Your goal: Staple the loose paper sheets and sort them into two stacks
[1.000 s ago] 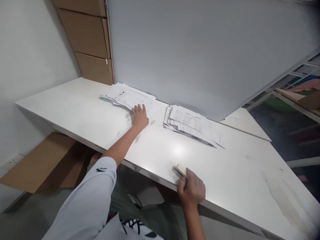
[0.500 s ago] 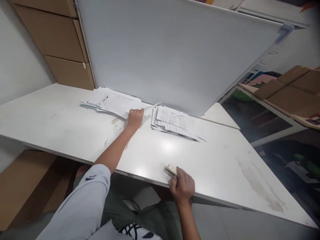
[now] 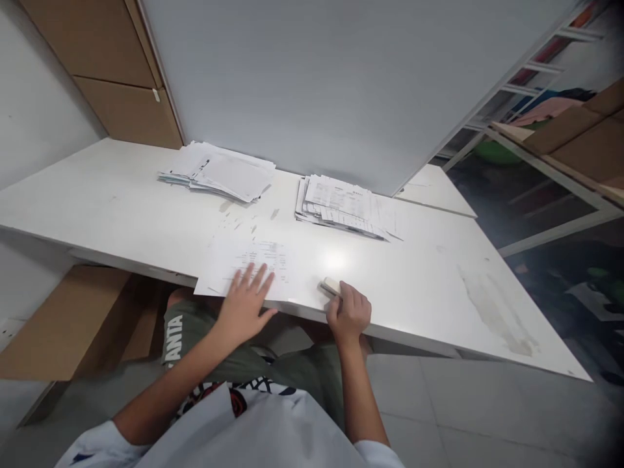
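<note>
My left hand (image 3: pixel 247 305) lies with spread fingers on a printed sheet of paper (image 3: pixel 214 268) at the table's front edge. To its right, my right hand (image 3: pixel 350 312) is closed around a small cream-coloured stapler (image 3: pixel 332 286), whose front end sticks out past the fingers toward the sheet. Further back on the left is a thick stack of papers (image 3: pixel 231 174), its top page mostly blank. A second stack of printed papers (image 3: pixel 341 200) sits to the right of it, with uneven edges.
A large whiteboard (image 3: pixel 312 84) stands upright behind the stacks on the white table (image 3: pixel 414 279). Cardboard boxes (image 3: pixel 121 110) are piled at the back left. An open cardboard box (image 3: pixel 68 318) is below the table's left side. A shelf frame (image 3: pixel 546 169) stands at the right.
My left hand has come from the left paper stack to the front edge, and a printed sheet now lies under it. My right hand still grips the stapler. The view has tilted downward.
</note>
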The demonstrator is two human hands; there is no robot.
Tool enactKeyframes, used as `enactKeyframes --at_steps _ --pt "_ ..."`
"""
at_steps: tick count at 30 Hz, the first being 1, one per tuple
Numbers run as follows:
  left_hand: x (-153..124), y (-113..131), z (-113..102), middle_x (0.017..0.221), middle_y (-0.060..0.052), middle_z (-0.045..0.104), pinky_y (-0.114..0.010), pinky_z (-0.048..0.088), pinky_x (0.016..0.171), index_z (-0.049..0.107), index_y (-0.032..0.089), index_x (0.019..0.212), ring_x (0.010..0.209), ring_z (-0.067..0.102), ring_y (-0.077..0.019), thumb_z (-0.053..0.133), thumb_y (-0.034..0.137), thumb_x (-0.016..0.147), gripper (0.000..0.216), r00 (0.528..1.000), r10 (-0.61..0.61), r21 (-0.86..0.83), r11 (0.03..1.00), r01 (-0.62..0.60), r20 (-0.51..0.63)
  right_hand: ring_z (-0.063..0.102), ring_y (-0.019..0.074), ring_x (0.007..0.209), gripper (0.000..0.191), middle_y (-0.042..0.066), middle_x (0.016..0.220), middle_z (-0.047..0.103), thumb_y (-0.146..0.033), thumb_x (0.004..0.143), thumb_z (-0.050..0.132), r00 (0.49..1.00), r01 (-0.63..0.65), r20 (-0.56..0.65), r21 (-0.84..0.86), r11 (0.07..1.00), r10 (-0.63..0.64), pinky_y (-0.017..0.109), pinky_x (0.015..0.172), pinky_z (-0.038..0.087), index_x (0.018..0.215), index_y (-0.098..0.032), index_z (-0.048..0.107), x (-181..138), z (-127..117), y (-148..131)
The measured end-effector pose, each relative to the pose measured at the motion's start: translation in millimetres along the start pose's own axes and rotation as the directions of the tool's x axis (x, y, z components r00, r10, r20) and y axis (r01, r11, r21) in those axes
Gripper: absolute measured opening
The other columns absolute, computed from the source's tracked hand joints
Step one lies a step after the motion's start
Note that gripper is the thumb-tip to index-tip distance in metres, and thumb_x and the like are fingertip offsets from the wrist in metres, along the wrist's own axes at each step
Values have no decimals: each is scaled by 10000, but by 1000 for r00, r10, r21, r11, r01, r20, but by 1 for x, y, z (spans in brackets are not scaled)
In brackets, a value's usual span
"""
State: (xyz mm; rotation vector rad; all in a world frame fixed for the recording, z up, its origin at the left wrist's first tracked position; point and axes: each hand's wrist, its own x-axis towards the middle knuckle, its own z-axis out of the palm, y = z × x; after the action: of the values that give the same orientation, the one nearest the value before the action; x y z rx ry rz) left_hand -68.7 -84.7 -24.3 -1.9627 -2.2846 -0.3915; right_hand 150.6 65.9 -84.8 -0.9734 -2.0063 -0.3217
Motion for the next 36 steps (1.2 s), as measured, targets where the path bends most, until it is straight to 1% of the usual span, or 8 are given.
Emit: enactKeyframes --at_steps 4,7,15,18,22,27,33,36 --pt "-1 -42 -9 1554 -187 353 -669 225 1142 387 158 1490 1459 211 -458 471 588 885 748 910 -395 -25 918 395 -129 608 265 901 385 144 1019 677 -189 849 454 996 -74 55 26 997 72 389 796 447 1198 -138 610 -1 -1 -3" --pt "-2 -61 -1 1551 -209 348 -652 220 1160 372 127 1483 1459 230 -439 509 523 876 738 841 -516 -134 856 499 -166 609 266 892 349 138 1004 685 -208 850 464 989 -134 59 10 991 133 387 793 441 1151 -144 628 1 -1 -5" --pt "3 -58 7 1582 -130 323 -486 335 1185 394 208 1450 1445 345 -286 441 194 890 563 818 -539 -397 808 436 -199 560 290 1212 334 123 1224 662 -219 893 485 991 -125 56 158 979 118 514 1072 323 1201 -194 612 24 -29 -37" --pt "5 -54 -1 1625 -107 214 -454 345 1187 421 218 1427 1474 284 -270 439 133 856 578 819 -540 -438 795 420 -194 495 271 1308 401 131 1340 602 -246 928 452 964 -26 260 302 953 -56 483 1091 347 1317 -195 538 28 -30 -73" --pt "-1 -52 -7 1591 -84 312 -480 330 1194 508 241 1347 1478 274 -276 469 188 884 468 805 -542 -444 799 405 -242 381 323 1384 529 187 1494 447 -271 895 517 828 2 535 298 954 -169 506 1116 317 1397 -114 464 26 -17 -104" --pt "-17 -53 -7 1551 -89 391 -430 432 1131 490 248 1370 1407 414 -257 498 264 913 458 843 -485 -390 841 376 -234 500 294 1209 511 125 1358 573 -111 787 560 781 -38 598 333 942 -180 436 1023 385 1295 -170 579 26 -15 -96" --pt "-17 -53 5 1522 -140 424 -466 406 1144 583 182 1240 1442 352 -288 500 233 932 323 879 -317 -279 934 224 -357 470 325 1203 518 148 1420 519 -467 898 587 775 -19 586 394 919 -235 464 1011 380 1325 -175 550 30 -23 -93" --pt "-17 -54 4 1480 -144 479 -500 382 1152 589 174 1220 1468 294 -300 504 208 932 302 880 -207 -203 971 130 -428 474 315 1185 461 135 1397 545 -438 930 555 775 -8 578 413 910 -256 466 999 386 1315 -184 562 29 -25 -93"
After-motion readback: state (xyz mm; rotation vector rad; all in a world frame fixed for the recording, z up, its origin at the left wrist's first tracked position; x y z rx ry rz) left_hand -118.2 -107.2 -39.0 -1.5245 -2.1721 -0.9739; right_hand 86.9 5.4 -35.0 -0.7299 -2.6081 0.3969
